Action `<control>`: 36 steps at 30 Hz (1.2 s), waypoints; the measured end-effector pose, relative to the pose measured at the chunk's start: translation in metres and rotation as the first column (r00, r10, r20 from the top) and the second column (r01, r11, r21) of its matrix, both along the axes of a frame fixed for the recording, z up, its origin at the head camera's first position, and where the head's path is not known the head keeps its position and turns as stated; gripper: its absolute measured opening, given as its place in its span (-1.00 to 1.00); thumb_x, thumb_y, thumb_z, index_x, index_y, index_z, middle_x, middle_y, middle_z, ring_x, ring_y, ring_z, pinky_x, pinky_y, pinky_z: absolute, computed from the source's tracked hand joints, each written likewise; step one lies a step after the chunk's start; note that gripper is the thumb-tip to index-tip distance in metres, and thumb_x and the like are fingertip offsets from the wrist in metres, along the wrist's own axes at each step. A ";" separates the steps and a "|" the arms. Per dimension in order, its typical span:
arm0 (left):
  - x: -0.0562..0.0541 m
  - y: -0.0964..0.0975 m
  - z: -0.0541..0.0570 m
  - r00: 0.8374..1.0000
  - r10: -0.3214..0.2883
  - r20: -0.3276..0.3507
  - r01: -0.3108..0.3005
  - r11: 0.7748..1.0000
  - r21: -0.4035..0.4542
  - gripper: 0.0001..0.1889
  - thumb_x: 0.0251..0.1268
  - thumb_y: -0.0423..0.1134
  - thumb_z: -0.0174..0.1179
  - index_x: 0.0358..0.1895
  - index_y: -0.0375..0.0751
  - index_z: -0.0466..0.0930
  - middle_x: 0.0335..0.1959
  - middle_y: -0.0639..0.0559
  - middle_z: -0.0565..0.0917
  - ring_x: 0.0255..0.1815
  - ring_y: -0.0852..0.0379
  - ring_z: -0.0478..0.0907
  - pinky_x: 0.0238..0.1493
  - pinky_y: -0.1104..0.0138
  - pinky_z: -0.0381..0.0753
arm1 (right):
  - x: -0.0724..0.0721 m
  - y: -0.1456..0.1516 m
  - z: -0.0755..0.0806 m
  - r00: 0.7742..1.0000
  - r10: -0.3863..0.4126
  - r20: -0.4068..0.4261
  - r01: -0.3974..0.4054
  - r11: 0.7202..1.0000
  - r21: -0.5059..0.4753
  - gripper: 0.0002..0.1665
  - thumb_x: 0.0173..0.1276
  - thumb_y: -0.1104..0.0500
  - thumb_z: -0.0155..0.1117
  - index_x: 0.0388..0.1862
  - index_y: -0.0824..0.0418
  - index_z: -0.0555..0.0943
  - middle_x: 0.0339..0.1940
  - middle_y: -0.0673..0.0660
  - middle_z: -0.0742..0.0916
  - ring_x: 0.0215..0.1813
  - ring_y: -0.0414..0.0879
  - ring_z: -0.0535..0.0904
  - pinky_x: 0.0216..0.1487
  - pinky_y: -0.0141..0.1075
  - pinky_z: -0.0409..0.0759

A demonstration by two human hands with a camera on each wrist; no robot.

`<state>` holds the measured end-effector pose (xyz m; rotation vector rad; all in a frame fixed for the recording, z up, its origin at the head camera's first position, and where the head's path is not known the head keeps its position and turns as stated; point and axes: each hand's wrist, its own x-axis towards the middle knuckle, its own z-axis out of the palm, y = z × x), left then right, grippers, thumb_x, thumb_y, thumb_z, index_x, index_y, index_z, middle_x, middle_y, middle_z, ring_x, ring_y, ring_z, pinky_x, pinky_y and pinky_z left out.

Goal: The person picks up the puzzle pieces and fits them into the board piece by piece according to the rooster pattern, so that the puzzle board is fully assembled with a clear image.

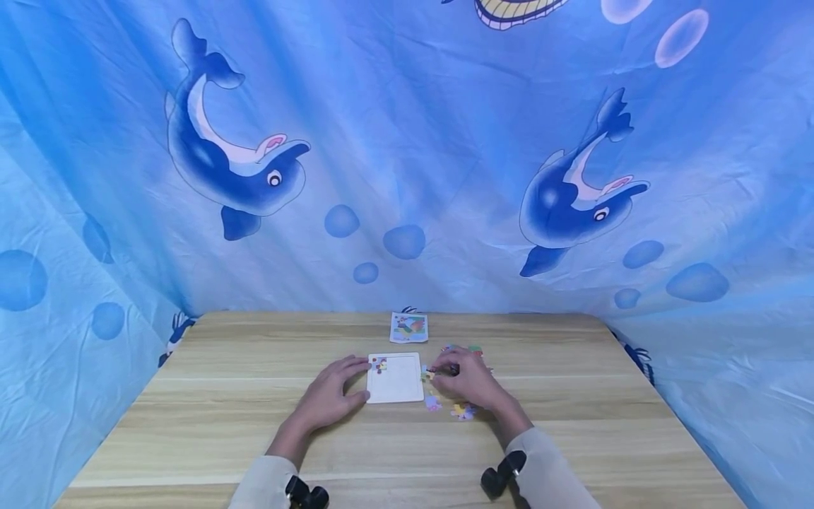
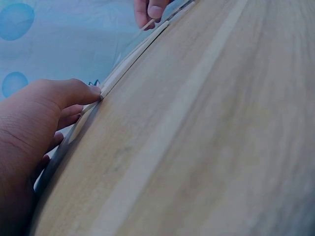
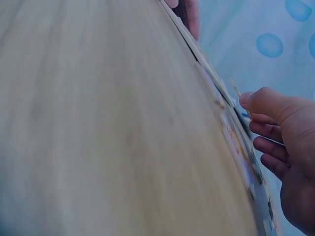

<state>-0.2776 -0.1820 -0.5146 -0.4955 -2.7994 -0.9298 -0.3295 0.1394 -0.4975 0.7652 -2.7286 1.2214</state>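
Observation:
A white puzzle board lies flat on the wooden table, a small joined patch of coloured pieces in its upper left corner. At the board's left side, my left hand holds the edge, thumb near the lower corner and fingers higher up. The left wrist view shows that thumb against the board's edge. Just right of the board is my right hand. Between thumb and fingers it pinches a thin puzzle piece, seen edge-on in the right wrist view and raised above the table.
Loose puzzle pieces lie near the right hand, among them a pinkish one and a yellow and purple one. Behind the board lies a picture card. A blue dolphin curtain hangs behind the table.

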 end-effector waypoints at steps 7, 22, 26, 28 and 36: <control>0.000 0.000 0.000 1.000 0.005 0.004 -0.005 1.000 -0.004 -0.41 0.29 -0.03 0.34 0.39 -0.03 0.57 0.49 0.01 0.52 0.60 -0.20 0.31 0.57 -0.27 0.24 | -0.004 -0.020 0.000 0.998 0.056 -0.023 -0.055 0.998 0.018 -0.81 0.31 0.05 0.51 -0.09 -0.06 0.79 -0.04 -0.15 0.75 0.13 -0.11 0.64 0.25 -0.10 0.63; -0.002 -0.002 0.001 0.999 0.006 0.044 -0.006 1.000 -0.009 -0.40 0.31 0.00 0.33 0.41 0.01 0.55 0.52 0.03 0.48 0.62 -0.18 0.27 0.60 -0.26 0.21 | -0.012 -0.065 0.002 0.987 0.157 0.026 -0.157 0.988 0.002 -0.75 0.32 0.01 0.49 -0.04 -0.02 0.79 0.09 -0.03 0.78 0.21 -0.01 0.66 0.33 0.00 0.62; -0.001 -0.002 0.002 0.999 0.000 0.043 0.000 1.000 -0.007 -0.40 0.31 0.00 0.33 0.42 -0.01 0.54 0.52 0.02 0.48 0.63 -0.18 0.26 0.60 -0.27 0.20 | -0.012 -0.072 0.001 0.987 0.157 0.037 -0.157 0.988 -0.006 -0.75 0.29 0.04 0.50 -0.05 0.00 0.79 0.07 -0.02 0.78 0.22 -0.02 0.66 0.40 0.04 0.57; -0.001 -0.002 0.002 0.999 -0.002 0.044 0.002 1.000 -0.007 -0.40 0.31 0.00 0.32 0.42 -0.01 0.54 0.52 0.02 0.48 0.63 -0.18 0.26 0.60 -0.27 0.19 | -0.013 -0.076 0.001 0.987 0.157 0.040 -0.157 0.988 -0.007 -0.75 0.27 0.06 0.51 -0.07 0.01 0.79 0.05 -0.03 0.78 0.21 -0.04 0.66 0.41 0.02 0.56; -0.001 -0.002 0.003 0.999 -0.004 0.037 0.004 1.000 -0.012 -0.40 0.31 0.00 0.32 0.42 -0.01 0.54 0.52 0.02 0.48 0.62 -0.19 0.27 0.60 -0.27 0.20 | -0.012 -0.085 0.000 0.987 0.163 0.015 -0.163 0.986 0.018 -0.74 0.25 0.09 0.52 -0.07 0.05 0.80 0.00 -0.04 0.78 0.16 -0.07 0.64 0.35 -0.07 0.60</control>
